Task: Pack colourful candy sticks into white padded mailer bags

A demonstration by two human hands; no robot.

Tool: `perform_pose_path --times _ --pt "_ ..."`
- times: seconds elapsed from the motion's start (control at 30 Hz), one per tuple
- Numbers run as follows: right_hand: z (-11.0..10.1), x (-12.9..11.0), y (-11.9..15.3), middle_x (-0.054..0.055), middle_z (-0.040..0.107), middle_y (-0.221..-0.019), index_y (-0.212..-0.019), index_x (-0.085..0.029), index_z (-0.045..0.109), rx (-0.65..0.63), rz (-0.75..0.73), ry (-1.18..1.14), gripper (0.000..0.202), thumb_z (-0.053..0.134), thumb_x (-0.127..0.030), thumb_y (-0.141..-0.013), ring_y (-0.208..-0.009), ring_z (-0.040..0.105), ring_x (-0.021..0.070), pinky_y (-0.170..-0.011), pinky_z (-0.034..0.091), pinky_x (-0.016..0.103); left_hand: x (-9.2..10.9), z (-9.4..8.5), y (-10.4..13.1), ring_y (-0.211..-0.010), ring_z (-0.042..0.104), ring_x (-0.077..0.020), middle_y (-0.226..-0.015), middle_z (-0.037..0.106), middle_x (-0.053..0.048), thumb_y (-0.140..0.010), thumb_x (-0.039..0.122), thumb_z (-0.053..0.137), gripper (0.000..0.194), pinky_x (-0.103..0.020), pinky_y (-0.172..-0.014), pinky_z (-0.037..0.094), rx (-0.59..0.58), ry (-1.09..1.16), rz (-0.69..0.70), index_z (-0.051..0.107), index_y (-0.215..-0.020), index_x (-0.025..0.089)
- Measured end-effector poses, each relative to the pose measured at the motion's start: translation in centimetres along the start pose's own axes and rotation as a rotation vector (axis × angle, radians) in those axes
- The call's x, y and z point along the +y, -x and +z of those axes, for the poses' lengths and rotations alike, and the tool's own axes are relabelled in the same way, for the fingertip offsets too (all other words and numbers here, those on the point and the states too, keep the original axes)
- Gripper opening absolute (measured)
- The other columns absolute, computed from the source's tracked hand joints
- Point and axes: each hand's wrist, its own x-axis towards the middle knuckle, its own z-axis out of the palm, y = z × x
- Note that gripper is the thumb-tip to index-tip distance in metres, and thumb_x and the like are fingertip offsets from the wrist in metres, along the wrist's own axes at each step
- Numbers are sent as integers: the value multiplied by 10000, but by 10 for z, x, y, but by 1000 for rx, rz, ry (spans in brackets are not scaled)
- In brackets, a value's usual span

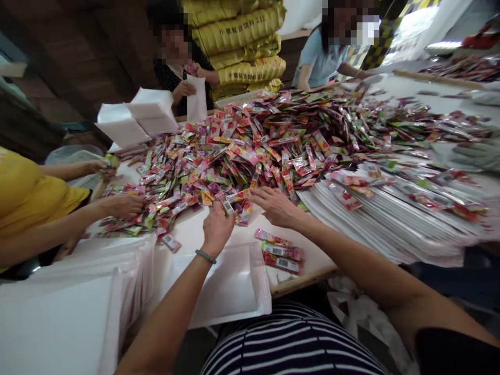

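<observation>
My left hand (219, 226), with a dark bracelet at the wrist, is closed on a small packet (227, 206) with a barcode label, at the near edge of a large heap of colourful packets (234, 156). Opposite it, my right hand (275, 207) reaches over the same edge. Its fingers are stretched out, with the tips by a red and yellow packet (239, 196). Below my hands, several packets (279, 251) lie side by side on the white tabletop (312, 242). A white pouch (230, 281) with a pinkish edge lies under my left forearm.
Stacks of white pouches (58, 317) stand at the near left, and more (375, 219) fan out at right under loose packets. A person in yellow (35, 192) handles packets at left. Two people work across the table, one holding a white pouch (196, 99). Yellow sacks (238, 31) are piled behind.
</observation>
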Motion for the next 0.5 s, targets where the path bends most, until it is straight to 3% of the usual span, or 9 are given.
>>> perform_pose_path --times 0.07,0.1,0.2,0.27,0.37,0.43,0.5 --pt "14 0 -34 109 342 -1563 -1420 -271 475 16 -98 85 617 565 -81 -839 -1377 338 316 -1016 329 471 -2 11 -15 -970 677 -302 -1075 685 -174 -873 385 588 500 -361 -783 500 11 -38 -36 454 -1273 116" --pt "20 1 -48 110 376 -1544 -1368 -267 534 -7 -123 100 543 573 -114 -848 -1363 350 319 -1010 326 471 -3 17 -21 -983 676 -304 -1102 677 -185 -870 343 589 529 -364 -794 502 5 -40 -48 419 -1314 111" --pt "32 8 -70 119 642 -1253 -1086 -220 698 -42 -5 -20 261 601 -203 -844 -1160 525 274 -938 359 400 -14 29 -32 -999 675 -301 -1118 673 -194 -859 229 556 559 -374 -825 503 20 5 -81 366 -1369 101" --pt "34 18 -70 93 713 -988 -927 -193 709 22 168 -150 159 586 -198 -826 -964 598 233 -839 386 342 -24 33 -36 -1076 647 -306 -1200 637 -218 -833 202 565 597 -378 -865 496 90 47 -93 355 -1381 92" --pt "32 36 -56 33 671 -752 -816 -175 651 118 393 -399 121 548 -237 -815 -714 597 183 -655 391 282 -36 33 -39 -1105 633 -308 -1207 639 -215 -797 166 572 628 -376 -875 488 134 106 -117 356 -1382 91" --pt "30 44 -41 -4 629 -676 -781 -184 593 150 539 -769 122 608 -302 -758 -610 567 155 -569 380 258 -40 30 -39 -993 673 -303 -1069 700 -174 -805 174 555 590 -377 -825 490 98 157 -132 381 -1365 107" --pt "29 47 -25 -20 624 -662 -789 -191 559 187 648 -1193 257 717 -332 -643 -582 559 136 -537 380 243 -43 27 -37 -902 688 -291 -984 726 -133 -801 204 572 544 -367 -784 487 76 228 -146 432 -1323 138"
